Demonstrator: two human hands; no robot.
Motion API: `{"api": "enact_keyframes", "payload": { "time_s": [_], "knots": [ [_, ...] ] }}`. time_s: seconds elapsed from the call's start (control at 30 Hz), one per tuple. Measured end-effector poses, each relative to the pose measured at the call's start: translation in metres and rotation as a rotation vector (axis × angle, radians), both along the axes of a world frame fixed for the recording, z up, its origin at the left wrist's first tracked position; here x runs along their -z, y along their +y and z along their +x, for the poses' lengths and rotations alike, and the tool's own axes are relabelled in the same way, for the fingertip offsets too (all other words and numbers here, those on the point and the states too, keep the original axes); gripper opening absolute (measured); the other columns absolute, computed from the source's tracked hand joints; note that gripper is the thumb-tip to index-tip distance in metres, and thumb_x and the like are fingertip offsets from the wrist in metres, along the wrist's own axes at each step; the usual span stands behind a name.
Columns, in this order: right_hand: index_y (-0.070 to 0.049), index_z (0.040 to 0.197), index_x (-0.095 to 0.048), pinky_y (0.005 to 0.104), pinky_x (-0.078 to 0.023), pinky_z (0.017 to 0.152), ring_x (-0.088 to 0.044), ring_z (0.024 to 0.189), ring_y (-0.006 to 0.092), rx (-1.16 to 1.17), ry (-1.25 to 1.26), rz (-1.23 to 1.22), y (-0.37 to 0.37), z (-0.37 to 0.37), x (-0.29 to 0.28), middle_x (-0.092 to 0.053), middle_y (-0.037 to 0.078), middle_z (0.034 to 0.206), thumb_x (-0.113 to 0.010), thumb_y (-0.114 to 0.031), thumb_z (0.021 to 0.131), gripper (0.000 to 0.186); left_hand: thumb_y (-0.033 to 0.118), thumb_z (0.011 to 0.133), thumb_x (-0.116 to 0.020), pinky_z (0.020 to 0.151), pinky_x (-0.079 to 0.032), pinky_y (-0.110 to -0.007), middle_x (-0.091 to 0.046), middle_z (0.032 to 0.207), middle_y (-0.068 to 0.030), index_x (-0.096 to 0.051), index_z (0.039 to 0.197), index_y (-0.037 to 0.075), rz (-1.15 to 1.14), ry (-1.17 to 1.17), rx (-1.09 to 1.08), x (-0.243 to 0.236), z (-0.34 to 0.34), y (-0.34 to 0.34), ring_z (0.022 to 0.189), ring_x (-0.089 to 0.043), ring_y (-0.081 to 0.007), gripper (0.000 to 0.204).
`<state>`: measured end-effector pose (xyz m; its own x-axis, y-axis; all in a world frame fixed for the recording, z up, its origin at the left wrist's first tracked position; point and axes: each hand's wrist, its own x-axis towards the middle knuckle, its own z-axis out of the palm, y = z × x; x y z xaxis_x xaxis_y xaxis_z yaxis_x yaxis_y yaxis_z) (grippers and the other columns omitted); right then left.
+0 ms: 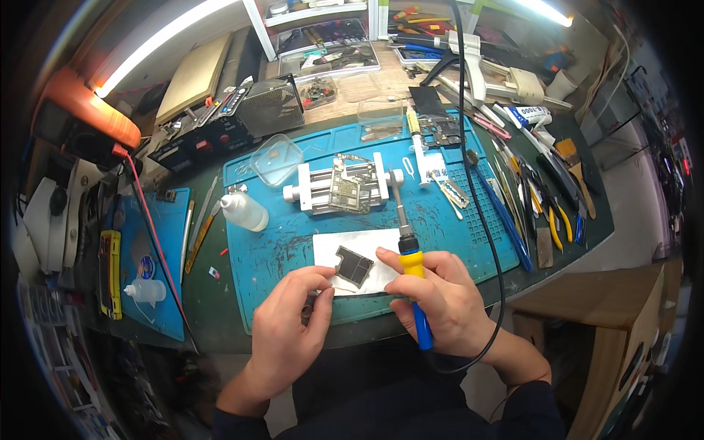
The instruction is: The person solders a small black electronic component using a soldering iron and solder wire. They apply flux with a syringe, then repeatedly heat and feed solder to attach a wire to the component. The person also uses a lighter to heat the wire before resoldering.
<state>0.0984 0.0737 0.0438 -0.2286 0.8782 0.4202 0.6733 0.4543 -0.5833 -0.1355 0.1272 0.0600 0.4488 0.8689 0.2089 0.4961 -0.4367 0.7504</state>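
At the lower left of the silver plate (374, 277), my left hand (290, 330) has its thumb and forefinger drawn together beside a dark, notched circuit board (353, 265); what they grip is too small to tell. My right hand (447, 315) holds a soldering iron (418, 323) with a blue and yellow handle, its metal shaft pointing away from me and a black cable (501, 293) trailing from it. Behind the plate, a metal fixture (308, 202) bears another circuit board (348, 180) on the blue mat (271, 257).
A dropper bottle (246, 213) and clear box (275, 161) stand left of the fixture. Right are a syringe (416, 139), pliers (557, 227) and several hand tools. A boxy device (227, 132), an orange lamp-like tool (95, 110) and a white clamp gun (473, 66) sit farther back.
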Motion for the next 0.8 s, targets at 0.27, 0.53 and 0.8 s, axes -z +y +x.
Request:
{"api": "enact_keyframes", "payload": {
  "time_s": [0.27, 0.53, 0.8],
  "knots": [
    [-0.013, 0.114, -0.064, 0.0352, -0.047, 0.08, -0.065, 0.094, 0.0248, -0.057, -0.038, 0.065, -0.002, 0.003, 0.001, -0.073, 0.009, 0.125, -0.076, -0.009, 0.08, 0.036, -0.001, 0.093, -0.069, 0.063, -0.058, -0.032, -0.073, 0.11, -0.0138, -0.062, 0.101, 0.001, -0.005, -0.034, -0.006, 0.001, 0.005, 0.004, 0.079, -0.072, -0.0253, 0.011],
    [-0.009, 0.12, -0.067, 0.0355, -0.049, 0.059, -0.066, 0.069, 0.0245, 0.017, 0.135, 0.256, -0.017, 0.016, 0.015, -0.075, 0.009, 0.098, -0.071, -0.022, 0.096, 0.028, -0.007, 0.083, -0.077, 0.06, -0.052, -0.03, -0.069, 0.09, -0.0094, -0.068, 0.097, 0.002, 0.325, -0.042, -0.068, 0.017, -0.001, 0.0, 0.075, -0.065, -0.0199, 0.019],
    [-0.01, 0.116, -0.063, 0.0346, -0.057, 0.065, -0.072, 0.075, 0.0266, -0.046, 0.243, 0.213, -0.001, -0.005, -0.002, -0.076, 0.013, 0.104, -0.085, -0.007, 0.08, 0.043, -0.009, 0.076, -0.082, 0.056, -0.05, -0.029, -0.068, 0.088, -0.0075, -0.07, 0.099, 0.003, 0.228, -0.204, 0.042, 0.015, 0.014, -0.013, 0.071, -0.063, -0.0196, 0.028]
  ]
}}
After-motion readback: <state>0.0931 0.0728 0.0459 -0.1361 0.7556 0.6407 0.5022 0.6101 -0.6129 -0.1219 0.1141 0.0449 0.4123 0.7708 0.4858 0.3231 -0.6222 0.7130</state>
